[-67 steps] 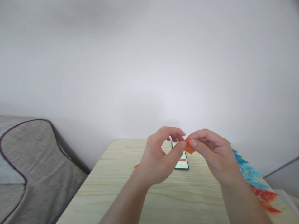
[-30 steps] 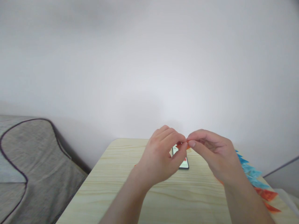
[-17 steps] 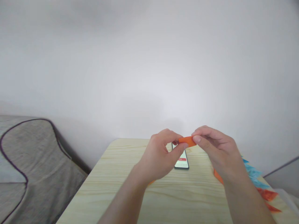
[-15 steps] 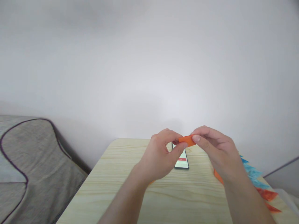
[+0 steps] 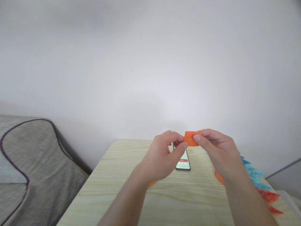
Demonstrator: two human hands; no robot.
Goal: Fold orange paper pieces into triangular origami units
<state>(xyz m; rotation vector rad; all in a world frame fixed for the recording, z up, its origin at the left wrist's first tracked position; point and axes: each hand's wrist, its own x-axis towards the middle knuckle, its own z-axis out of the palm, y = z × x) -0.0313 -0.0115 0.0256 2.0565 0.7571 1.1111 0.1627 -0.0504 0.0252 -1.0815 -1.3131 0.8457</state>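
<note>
Paper (image 5: 191,135), orange, held up over the worktop (image 5: 113,179), centre-right of view, between both hands. Long axis roughly 9 to 3 o'clock, broad face to the camera, straight top edge toward 12. Left hand (image 5: 162,155) pinches its lower corner at 8-9 o'clock, thumb and finger; right hand (image 5: 218,155) grips the 3 o'clock end, thumb flat on the face. Clock from paper: phone (image 5: 183,164) lying at 7, screen lit, upper part hidden by left hand. One orange piece (image 5: 153,183) at 7-8, mostly behind left wrist; another (image 5: 219,178) at 5, cut off by right wrist. Blue pieces (image 5: 256,174) and red pieces (image 5: 270,196) in a row at 4, right forearm overlapping them. Grey fabric (image 5: 51,157) at 9, wall (image 5: 150,69) at 12.
</note>
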